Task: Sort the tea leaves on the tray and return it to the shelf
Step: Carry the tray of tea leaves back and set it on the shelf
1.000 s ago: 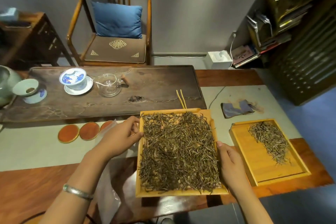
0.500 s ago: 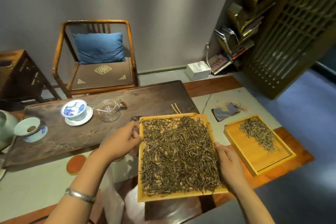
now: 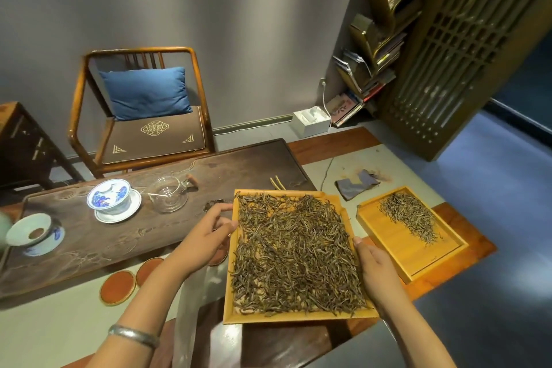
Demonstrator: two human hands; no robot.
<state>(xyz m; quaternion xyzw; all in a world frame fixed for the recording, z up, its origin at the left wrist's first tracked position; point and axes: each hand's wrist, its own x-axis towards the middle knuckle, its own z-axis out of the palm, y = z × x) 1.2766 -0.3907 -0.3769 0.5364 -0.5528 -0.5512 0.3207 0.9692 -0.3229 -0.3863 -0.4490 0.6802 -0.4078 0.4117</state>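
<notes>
Close in front, two hands hold a wooden tray [image 3: 294, 317] above the table edge. The left hand [image 3: 206, 236] grasps its left rim and the right hand [image 3: 375, 267] grasps its right rim. The tray is full of dark tea leaves [image 3: 294, 251], spread all over. To the right, a second tray [image 3: 418, 260] lies on the table with a small heap of leaves at its far end. Farther back sit a lidded blue and white cup [image 3: 110, 199] and a glass jug [image 3: 168, 193], which looks empty, though it is hard to tell.
</notes>
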